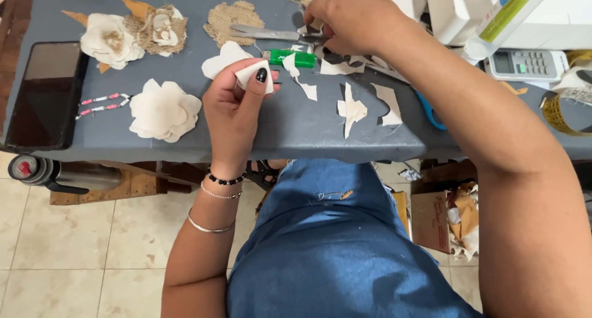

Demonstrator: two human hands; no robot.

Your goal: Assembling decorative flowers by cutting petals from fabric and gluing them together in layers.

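Left hand (233,111), frame centre, pinches a folded cream fabric petal (251,76) between thumb and fingers. Right hand (354,19), top centre, is closed on the scissors (271,33); blades run long-axis leftward, lying just above the petal, green lighter (293,58) between.

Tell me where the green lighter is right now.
In the head view, the green lighter lies on the grey table, just below the scissors under the right hand and above the left hand.
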